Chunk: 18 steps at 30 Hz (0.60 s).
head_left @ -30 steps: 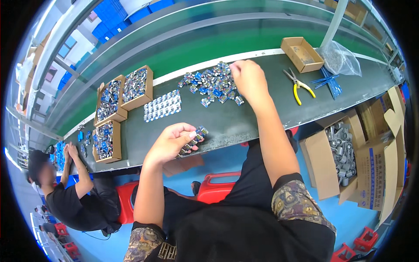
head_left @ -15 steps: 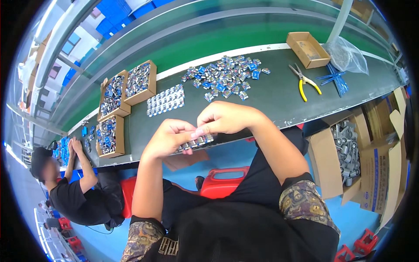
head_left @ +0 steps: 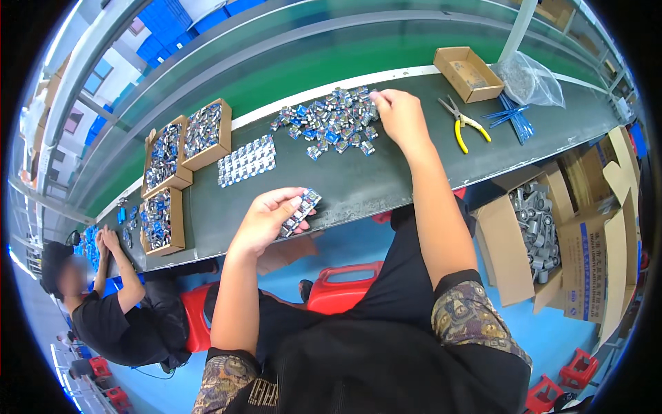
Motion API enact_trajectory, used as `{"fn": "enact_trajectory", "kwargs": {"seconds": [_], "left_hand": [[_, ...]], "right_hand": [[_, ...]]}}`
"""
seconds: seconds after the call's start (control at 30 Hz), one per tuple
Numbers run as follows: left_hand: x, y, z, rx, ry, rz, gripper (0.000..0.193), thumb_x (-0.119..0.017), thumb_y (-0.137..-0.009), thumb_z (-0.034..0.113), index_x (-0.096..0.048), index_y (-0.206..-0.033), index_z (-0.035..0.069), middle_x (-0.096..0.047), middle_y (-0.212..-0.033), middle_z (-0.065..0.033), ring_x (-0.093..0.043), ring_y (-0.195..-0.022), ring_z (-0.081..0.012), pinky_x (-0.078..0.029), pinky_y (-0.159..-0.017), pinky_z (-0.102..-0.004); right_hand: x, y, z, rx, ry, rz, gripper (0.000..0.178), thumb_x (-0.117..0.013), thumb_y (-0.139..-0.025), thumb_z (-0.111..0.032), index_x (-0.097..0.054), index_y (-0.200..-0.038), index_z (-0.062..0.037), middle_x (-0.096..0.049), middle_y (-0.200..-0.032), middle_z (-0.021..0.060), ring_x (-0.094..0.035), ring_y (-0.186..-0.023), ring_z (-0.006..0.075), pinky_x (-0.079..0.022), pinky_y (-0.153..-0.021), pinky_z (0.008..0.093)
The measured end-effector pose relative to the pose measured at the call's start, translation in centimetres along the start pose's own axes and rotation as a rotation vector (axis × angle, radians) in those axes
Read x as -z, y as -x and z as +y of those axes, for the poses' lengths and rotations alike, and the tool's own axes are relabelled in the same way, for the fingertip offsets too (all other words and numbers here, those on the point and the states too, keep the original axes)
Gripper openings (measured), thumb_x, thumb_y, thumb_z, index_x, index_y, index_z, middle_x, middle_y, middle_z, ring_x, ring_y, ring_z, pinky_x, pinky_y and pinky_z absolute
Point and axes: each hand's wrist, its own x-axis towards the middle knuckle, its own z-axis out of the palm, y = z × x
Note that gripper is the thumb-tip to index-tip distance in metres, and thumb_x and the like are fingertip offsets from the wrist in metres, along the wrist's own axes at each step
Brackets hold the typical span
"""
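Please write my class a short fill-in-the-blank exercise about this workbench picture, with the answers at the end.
1. The left hand holds a strip of small parts.
The right hand is at the ____ edge of the loose pile.
2. The pliers have ____ handles.
3. At the table's left, ____ small cardboard boxes are filled with parts.

Missing words: right; yellow; three.

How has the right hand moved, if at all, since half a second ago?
Yes: the right hand moved forward and rightward over the table, nearer the pliers.
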Motion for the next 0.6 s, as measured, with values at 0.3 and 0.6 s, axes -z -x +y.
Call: {"fn": "enact_trajectory", "kwargs": {"seconds": [0.3, 0.6], "left_hand": [[0.4, 0.3, 0.9, 0.038, -0.072, 0.045, 0.018, -0.071, -0.092, 0.015, -0.07, -0.1, -0.001, -0.071, -0.087, -0.0095, -0.067, -0.065, -0.0142, -0.055, -0.058, -0.0254], [1.1, 1.4, 1.9, 0.051, -0.213, -0.084, 0.018, -0.074, -0.09, 0.016, -0.072, -0.095, -0.001, -0.069, -0.077, -0.0059, -0.065, -0.06, -0.0095, -0.048, -0.05, -0.0212]], "right_hand": [[0.2, 4.3, -7.2, 0.189, -0.284, -0.836, 0.03, -0.066, -0.094, -0.032, -0.074, -0.095, -0.0025, -0.07, -0.079, 0.0118, -0.065, -0.072, 0.0207, -0.051, -0.071, 0.0358], [0.3, 7.0, -9.5, 0.218, -0.61, -1.272, 0.035, -0.067, -0.095, -0.035, -0.07, -0.087, -0.0016, -0.06, -0.067, 0.0011, -0.051, -0.062, 0.009, -0.042, -0.056, 0.0291]]}}
